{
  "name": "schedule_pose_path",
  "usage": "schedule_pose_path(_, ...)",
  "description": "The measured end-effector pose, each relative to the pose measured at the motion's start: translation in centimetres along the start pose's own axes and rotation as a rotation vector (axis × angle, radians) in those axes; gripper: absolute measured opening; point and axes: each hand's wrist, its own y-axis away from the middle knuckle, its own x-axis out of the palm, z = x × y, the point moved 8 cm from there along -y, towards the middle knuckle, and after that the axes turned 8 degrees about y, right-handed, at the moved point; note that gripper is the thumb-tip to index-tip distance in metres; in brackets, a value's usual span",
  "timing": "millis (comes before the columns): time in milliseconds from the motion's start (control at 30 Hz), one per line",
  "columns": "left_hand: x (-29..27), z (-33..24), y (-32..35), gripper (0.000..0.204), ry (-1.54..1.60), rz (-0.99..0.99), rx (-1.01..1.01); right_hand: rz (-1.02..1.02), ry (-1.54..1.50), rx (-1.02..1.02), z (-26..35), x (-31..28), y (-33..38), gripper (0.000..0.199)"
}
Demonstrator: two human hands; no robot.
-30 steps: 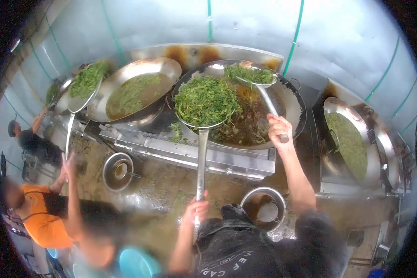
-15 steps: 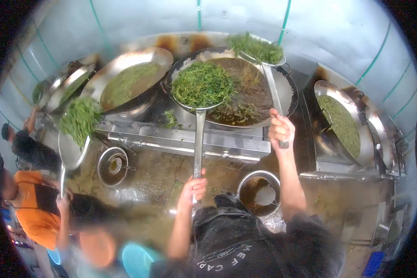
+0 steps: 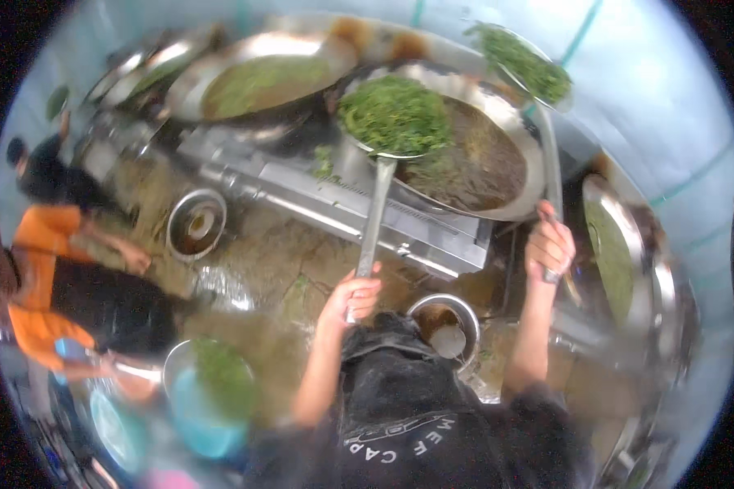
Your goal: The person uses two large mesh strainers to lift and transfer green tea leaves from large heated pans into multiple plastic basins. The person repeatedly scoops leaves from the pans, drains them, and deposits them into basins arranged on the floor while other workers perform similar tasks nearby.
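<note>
1. Two heaps of wet-looking greens, one per tool, fill my two long-handled metal ladles: the larger left heap (image 3: 394,114) at upper centre, the smaller right heap (image 3: 523,65) at upper right.
2. My left hand (image 3: 353,298), just below the middle of the frame, grasps the handle of the left ladle (image 3: 375,212), fingers curled around it.
3. My right hand (image 3: 549,246), right of centre, has its fingers clenched on the handle of the right ladle (image 3: 550,155), which is tilted with its bowl toward the upper right.
4. One large central wok (image 3: 532,163) of dark brown liquid appears behind the left heap; the right heap shows past its upper right rim.
5. One wok of green-flecked liquid, the left wok (image 3: 189,99), stands at upper left, another, the right wok (image 3: 633,269), at the right; more rims show beyond both.
6. Two round metal pots sit on the wet floor: the first pot (image 3: 196,226) left of centre, the second pot (image 3: 468,314) just below centre.
7. Two co-workers work at left: one in an orange top (image 3: 45,228), one in black (image 3: 45,173) farther off. A third ladle (image 3: 139,371), blurred with greens, shows above a blue basin (image 3: 212,440) at lower left.
</note>
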Motion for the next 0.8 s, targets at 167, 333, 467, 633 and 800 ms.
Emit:
schedule_pose_path(167,-0.6,0.4,-1.0,0.019,0.045,0.112,0.020,0.012,-0.140,0.095,1.5,-1.2,1.4,0.023)
schedule_pose_path(333,-0.4,0.9,-1.6,0.024,0.130,0.161,-0.030,-0.004,-0.097,0.238,4.5,-2.6,3.0,0.024)
schedule_pose_path(467,-0.2,0.6,-1.2,0.023,0.090,0.178,-0.001,-0.100,-0.123,0.109,5.5,-3.0,2.1,0.023)
schedule_pose_path(633,-1.3,0.2,-0.7,0.023,0.079,0.112,-0.013,-0.006,-0.048,0.178,4.4,-2.6,1.4,0.022)
schedule_pose_path(800,-1.8,-0.1,0.0,0.026,0.025,0.073,-0.003,0.014,-0.138,0.175,2.3,-2.6,3.1,0.022)
